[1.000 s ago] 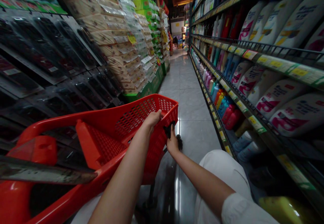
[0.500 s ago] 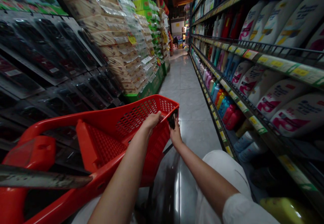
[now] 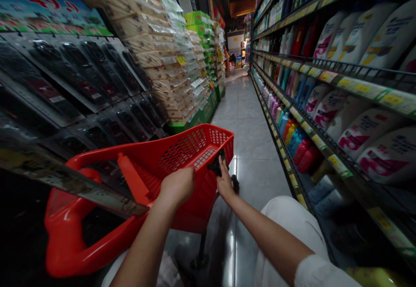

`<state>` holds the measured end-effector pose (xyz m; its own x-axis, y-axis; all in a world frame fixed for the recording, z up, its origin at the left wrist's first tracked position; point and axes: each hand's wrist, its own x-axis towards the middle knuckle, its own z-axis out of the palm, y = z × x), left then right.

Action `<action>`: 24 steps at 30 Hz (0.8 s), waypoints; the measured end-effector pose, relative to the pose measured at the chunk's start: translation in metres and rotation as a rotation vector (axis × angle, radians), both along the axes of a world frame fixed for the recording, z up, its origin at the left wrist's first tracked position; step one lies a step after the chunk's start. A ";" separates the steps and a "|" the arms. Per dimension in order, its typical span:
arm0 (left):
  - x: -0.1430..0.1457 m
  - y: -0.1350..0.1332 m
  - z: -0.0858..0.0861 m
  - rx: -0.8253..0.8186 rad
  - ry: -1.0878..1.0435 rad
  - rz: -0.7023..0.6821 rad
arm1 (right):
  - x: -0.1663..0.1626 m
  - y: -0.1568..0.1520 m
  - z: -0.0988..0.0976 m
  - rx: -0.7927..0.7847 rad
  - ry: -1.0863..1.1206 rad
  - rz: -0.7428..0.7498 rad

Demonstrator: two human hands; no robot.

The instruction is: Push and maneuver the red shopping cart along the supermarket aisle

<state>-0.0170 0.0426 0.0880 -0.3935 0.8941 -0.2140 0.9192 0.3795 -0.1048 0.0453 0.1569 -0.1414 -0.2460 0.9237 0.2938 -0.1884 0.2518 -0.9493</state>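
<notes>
A red plastic shopping cart [image 3: 143, 146] with perforated sides stands in front of me, its looped handle at the lower left. My left hand [image 3: 178, 185] is closed over the cart's near rim, its fingertips hidden on the inner side. Further along, my right hand [image 3: 225, 182] has its fingers around a small black object [image 3: 214, 166] beside the cart's outer side wall. What kind of object it is I cannot make out. A worn, scratched pole [image 3: 97, 194] slants across the handle end of the cart.
Shelves of shampoo bottles [image 3: 373, 131] line the right side close to my white-clad knee. Hanging blister packs [image 3: 74, 68] and stacked tissue packs [image 3: 152, 53] fill the left. A grey tiled aisle [image 3: 247, 105] runs ahead, and a cart wheel [image 3: 234, 185] shows beyond my right hand.
My left hand has moved back along the rim towards the handle. The black object and my right hand sit slightly lower. More of the cart's handle and a wheel now show.
</notes>
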 end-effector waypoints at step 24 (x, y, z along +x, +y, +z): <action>0.005 -0.027 0.005 0.070 0.128 -0.100 | 0.028 -0.023 0.054 0.549 -0.531 0.039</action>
